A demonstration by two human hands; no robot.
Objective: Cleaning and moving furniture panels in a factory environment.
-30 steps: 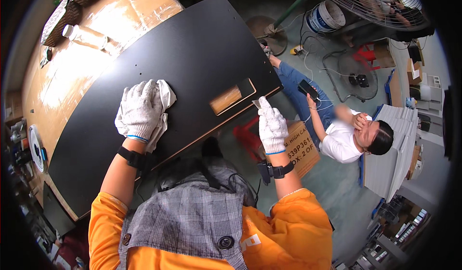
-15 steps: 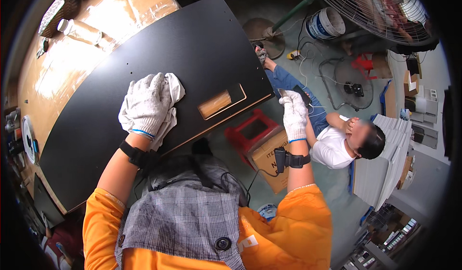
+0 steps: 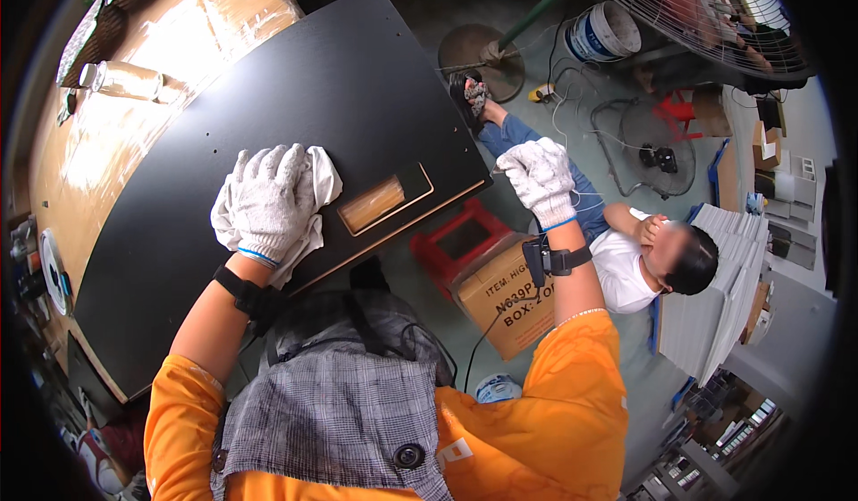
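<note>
A black curved panel (image 3: 268,90) with a rectangular cutout (image 3: 384,204) lies in front of me. My left hand (image 3: 264,197), in a white knit glove, presses a bunched white cloth (image 3: 320,179) against its surface, left of the cutout. Just off the panel's right corner is my right hand (image 3: 539,177), gloved the same way and raised with its fingers curled closed. What sits in those fingers, if anything, is too small to make out.
Beneath the panel is a wrapped brown surface (image 3: 89,143) with a clear bottle (image 3: 130,81). A red stool (image 3: 460,242) and a cardboard box (image 3: 509,300) stand below its right edge. To the right sits a person (image 3: 626,264); a large fan (image 3: 706,18) and bucket (image 3: 603,32) are beyond.
My right hand has turned and curled more tightly, rising slightly beside the panel's corner. The panel and nearby things sit a little farther left in view. My left hand stays on the cloth.
</note>
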